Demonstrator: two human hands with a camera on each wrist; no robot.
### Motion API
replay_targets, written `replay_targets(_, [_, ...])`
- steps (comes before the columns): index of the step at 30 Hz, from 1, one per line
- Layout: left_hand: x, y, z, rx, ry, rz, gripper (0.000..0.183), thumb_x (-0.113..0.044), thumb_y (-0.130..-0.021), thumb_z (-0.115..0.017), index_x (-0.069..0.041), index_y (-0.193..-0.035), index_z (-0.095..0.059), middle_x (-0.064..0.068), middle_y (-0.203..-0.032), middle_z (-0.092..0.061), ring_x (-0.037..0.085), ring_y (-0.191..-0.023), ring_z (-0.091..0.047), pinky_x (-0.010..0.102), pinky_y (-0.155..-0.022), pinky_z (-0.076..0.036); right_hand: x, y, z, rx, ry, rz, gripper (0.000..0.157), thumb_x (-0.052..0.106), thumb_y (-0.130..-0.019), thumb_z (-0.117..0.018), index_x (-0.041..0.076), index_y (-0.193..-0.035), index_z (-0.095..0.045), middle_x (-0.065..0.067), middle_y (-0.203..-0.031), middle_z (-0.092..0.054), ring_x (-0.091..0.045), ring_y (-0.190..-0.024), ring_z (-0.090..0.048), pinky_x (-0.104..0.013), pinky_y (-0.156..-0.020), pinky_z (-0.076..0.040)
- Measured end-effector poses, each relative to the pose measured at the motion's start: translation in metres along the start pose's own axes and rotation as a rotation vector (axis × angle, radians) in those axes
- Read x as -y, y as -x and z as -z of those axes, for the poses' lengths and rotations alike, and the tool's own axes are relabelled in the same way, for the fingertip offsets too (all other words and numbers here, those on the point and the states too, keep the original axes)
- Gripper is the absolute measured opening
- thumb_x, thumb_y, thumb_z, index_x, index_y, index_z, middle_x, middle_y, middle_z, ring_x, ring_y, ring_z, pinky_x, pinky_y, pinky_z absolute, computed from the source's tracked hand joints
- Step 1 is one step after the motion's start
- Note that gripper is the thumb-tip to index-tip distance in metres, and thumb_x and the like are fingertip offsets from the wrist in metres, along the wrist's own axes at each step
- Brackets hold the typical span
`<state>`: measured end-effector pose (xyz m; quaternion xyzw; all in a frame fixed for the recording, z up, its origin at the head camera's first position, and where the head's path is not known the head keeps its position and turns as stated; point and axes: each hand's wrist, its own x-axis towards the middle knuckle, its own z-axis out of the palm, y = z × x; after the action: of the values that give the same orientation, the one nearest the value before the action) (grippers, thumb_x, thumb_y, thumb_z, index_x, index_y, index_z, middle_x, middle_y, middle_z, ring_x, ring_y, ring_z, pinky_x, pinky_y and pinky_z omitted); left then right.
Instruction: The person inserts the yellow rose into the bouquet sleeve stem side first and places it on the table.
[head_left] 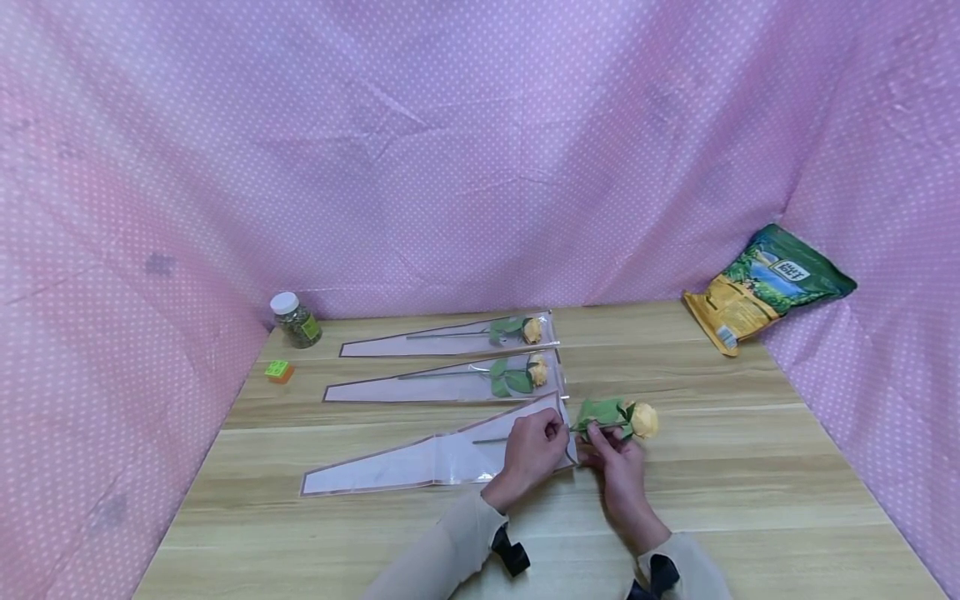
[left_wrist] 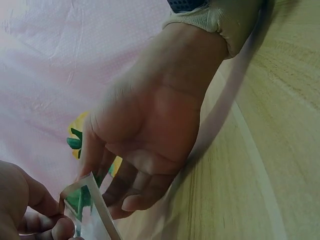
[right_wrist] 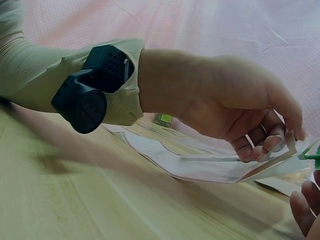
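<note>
In the head view my left hand (head_left: 534,446) pinches the wide open edge of a clear flower sleeve (head_left: 390,468) with a white back and brown border. The right wrist view shows the left thumb and fingertips on the raised rim of that sleeve (right_wrist: 195,170). My right hand (head_left: 618,471) grips an artificial yellow rose (head_left: 643,420) by the stem, just below its leaves. The rose's stem runs into the sleeve, while its bloom and leaves lie outside, to the right. In the left wrist view the right hand (left_wrist: 145,115) partly hides the flower.
Behind lie two more sleeves (head_left: 375,392), each with a yellow rose (head_left: 537,369) inside. A white-capped jar (head_left: 300,323) and a small green-and-orange block (head_left: 279,372) stand at the left. A green-and-yellow bag (head_left: 772,283) leans on the pink curtain (head_left: 480,167) at the right.
</note>
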<state>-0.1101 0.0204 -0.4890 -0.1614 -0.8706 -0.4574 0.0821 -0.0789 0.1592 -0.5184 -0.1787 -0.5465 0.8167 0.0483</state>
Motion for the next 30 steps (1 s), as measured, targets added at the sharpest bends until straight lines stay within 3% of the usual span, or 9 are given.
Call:
replay_targets(8, [0.0000, 0.0011, -0.0004, -0.005, -0.020, -0.030, 0.017, -0.009, -0.082, -0.065, -0.011, -0.066, -0.062, -0.001, -0.058, -0.059, -0.001, -0.055, -0.042, 0.012, -0.052, -0.031, -0.0026, 0.0014, -0.0052, -0.005, 0.087, -0.019, 0.012, 0.016, -0.095, -0.067, 0.027, -0.091, -0.069, 0.019, -0.084, -0.071, 0.000, -0.075, -0.062, -0.020, -0.067, -0.051])
replay_targets(11, [-0.0002, 0.0014, -0.0003, -0.008, -0.015, -0.044, 0.016, -0.008, -0.082, -0.065, -0.011, -0.067, -0.063, 0.000, -0.058, -0.059, -0.002, -0.055, -0.041, 0.012, -0.052, -0.032, -0.0032, 0.0022, -0.0062, 0.002, 0.122, -0.028, 0.010, 0.016, -0.095, -0.067, 0.024, -0.100, -0.068, 0.022, -0.087, -0.071, 0.003, -0.082, -0.062, -0.018, -0.072, -0.050])
replay_targets(16, [-0.0002, 0.0021, -0.0003, -0.019, -0.016, -0.067, 0.015, -0.008, -0.082, -0.065, -0.011, -0.067, -0.064, 0.000, -0.058, -0.060, -0.003, -0.055, -0.041, 0.011, -0.052, -0.032, -0.0033, 0.0037, -0.0070, 0.000, 0.166, -0.058, 0.020, 0.019, -0.095, -0.068, 0.020, -0.114, -0.065, 0.025, -0.090, -0.070, 0.003, -0.085, -0.061, -0.018, -0.075, -0.048])
replay_targets(25, [-0.0007, 0.0029, -0.0006, -0.017, -0.009, -0.079, 0.015, -0.008, -0.082, -0.066, -0.010, -0.068, -0.064, 0.001, -0.058, -0.061, -0.003, -0.055, -0.041, 0.009, -0.052, -0.031, -0.0045, 0.0025, -0.0077, 0.009, 0.148, -0.056, 0.013, 0.014, -0.093, -0.069, 0.023, -0.103, -0.066, 0.021, -0.084, -0.069, -0.001, -0.074, -0.058, -0.020, -0.065, -0.049])
replay_targets(30, [-0.0004, 0.0023, -0.0011, -0.018, 0.006, -0.088, 0.016, -0.006, -0.083, -0.066, -0.009, -0.068, -0.064, 0.002, -0.058, -0.060, -0.004, -0.055, -0.040, 0.009, -0.053, -0.031, -0.0014, -0.0001, -0.0048, 0.031, 0.078, -0.109, 0.013, 0.015, -0.094, -0.067, 0.027, -0.098, -0.065, 0.018, -0.084, -0.070, -0.001, -0.073, -0.060, -0.020, -0.064, -0.050])
